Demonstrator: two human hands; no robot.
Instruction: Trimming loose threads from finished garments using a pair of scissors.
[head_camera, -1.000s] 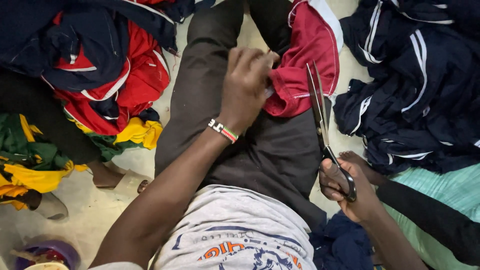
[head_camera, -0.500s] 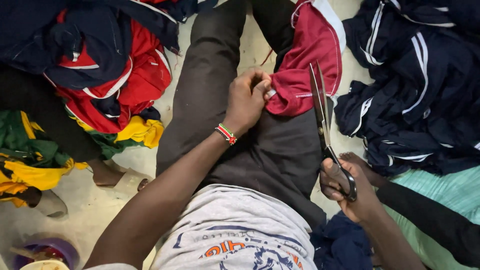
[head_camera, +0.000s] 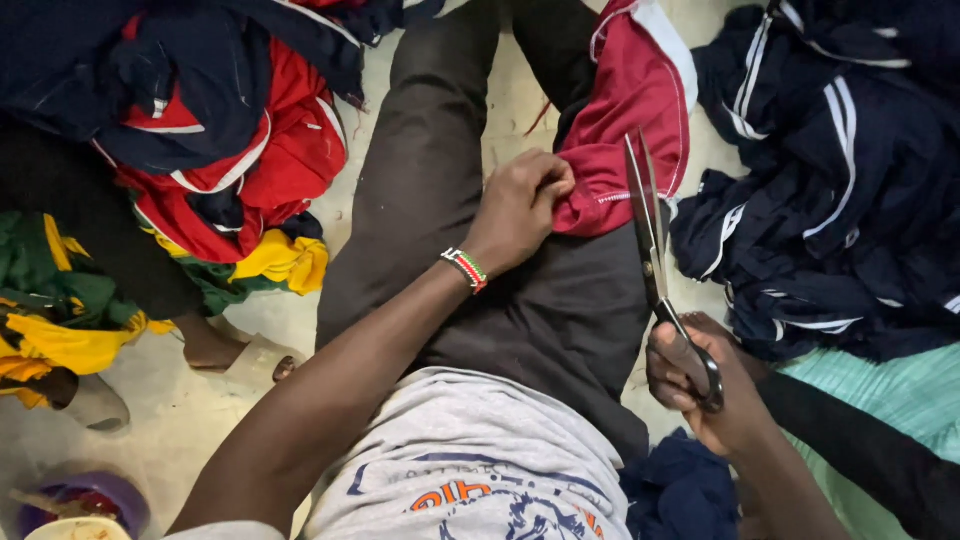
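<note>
I sit on the floor with my legs in dark trousers stretched out ahead. My left hand (head_camera: 520, 205) grips the near edge of a dark red garment with white trim (head_camera: 625, 120) that lies over my right leg. In my right hand (head_camera: 705, 385) I hold a pair of long metal scissors (head_camera: 650, 235) by the handles. The blades are nearly closed and point away from me, just right of the red cloth's hem. A beaded band circles my left wrist.
A heap of navy garments with white stripes (head_camera: 830, 180) lies to the right. Red, navy, yellow and green clothes (head_camera: 200, 150) are piled at the left. A sandalled foot (head_camera: 245, 355) rests on the floor at left. Teal cloth (head_camera: 880, 400) lies at lower right.
My left hand has slid down the red garment toward me, pulling its edge nearer my lap. The scissors and my right hand have stayed almost still.
</note>
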